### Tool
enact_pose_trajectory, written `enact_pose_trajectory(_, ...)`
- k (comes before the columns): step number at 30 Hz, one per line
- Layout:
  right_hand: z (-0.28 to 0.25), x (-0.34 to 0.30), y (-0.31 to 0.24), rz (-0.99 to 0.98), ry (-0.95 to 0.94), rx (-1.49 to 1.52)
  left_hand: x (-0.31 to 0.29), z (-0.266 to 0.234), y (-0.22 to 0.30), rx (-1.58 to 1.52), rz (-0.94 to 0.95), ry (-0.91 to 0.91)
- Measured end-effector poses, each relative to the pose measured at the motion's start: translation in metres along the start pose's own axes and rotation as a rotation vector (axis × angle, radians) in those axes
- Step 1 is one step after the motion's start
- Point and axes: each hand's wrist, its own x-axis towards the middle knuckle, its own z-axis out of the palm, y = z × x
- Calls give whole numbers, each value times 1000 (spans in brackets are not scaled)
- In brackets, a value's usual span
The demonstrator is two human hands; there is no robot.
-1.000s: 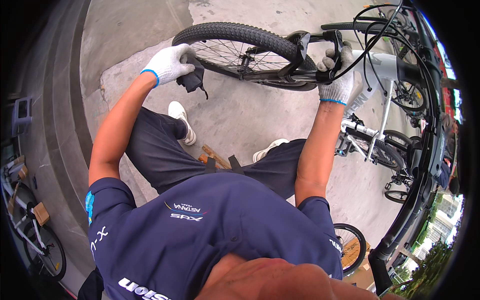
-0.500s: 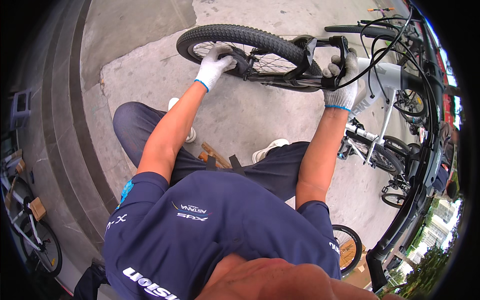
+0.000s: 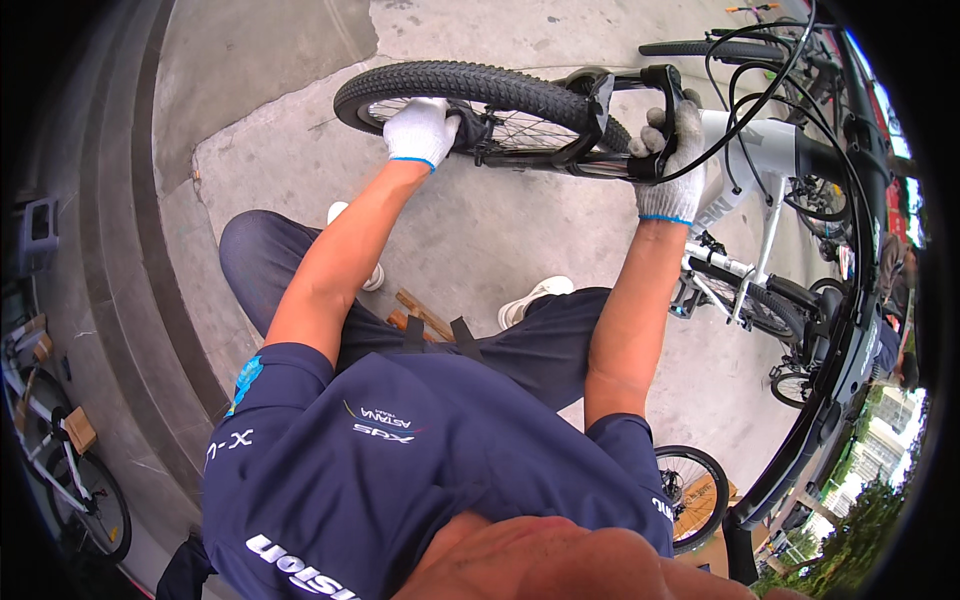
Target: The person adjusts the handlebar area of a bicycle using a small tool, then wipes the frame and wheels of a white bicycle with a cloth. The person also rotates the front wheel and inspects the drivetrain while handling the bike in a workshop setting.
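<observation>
A bicycle front wheel [image 3: 470, 80] with a knobby black tyre lies tilted in front of me, set in a black suspension fork [image 3: 540, 157]. My left hand [image 3: 420, 132], in a white knit glove, is at the near side of the wheel by the hub. Its fingers curl in toward the spokes and are mostly hidden. Beside its thumb is a dark, crumpled-looking thing [image 3: 470, 132] that I cannot make out. My right hand [image 3: 682, 160], in a greyed glove, is wrapped round the fork near its crown. Black cables [image 3: 740, 110] loop over the white bicycle frame [image 3: 755, 150].
Wooden pieces [image 3: 425, 315] lie on the concrete between my shoes. Stone steps [image 3: 130, 200] run along the left, with a white bicycle [image 3: 75, 480] below them. More bicycles [image 3: 770, 310] stand to the right. A long black bar [image 3: 850, 270] rises close by on the right.
My left hand has turned and pushed its fingers deeper toward the spokes. The wheel and fork sit slightly further left in view, and my right hand keeps its hold on the fork.
</observation>
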Motion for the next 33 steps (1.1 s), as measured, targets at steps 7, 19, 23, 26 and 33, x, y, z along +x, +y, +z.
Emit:
enact_pose_trajectory(7,3,-2,-1,5,24,-26,-19,24,21,-1147,-583,94)
enact_pose_trajectory(19,1,-2,1,-27,5,-8,36,46,8,168,221,-509)
enact_pose_trajectory(23,-2,-1,0,-5,-47,27,47,50,-2,-182,152,-841)
enact_pose_trajectory(26,-6,1,-2,21,-27,21,40,46,-21,-883,-6,-928)
enact_pose_trajectory(33,-13,4,-2,21,-34,8,23,28,-15,-891,37,-733)
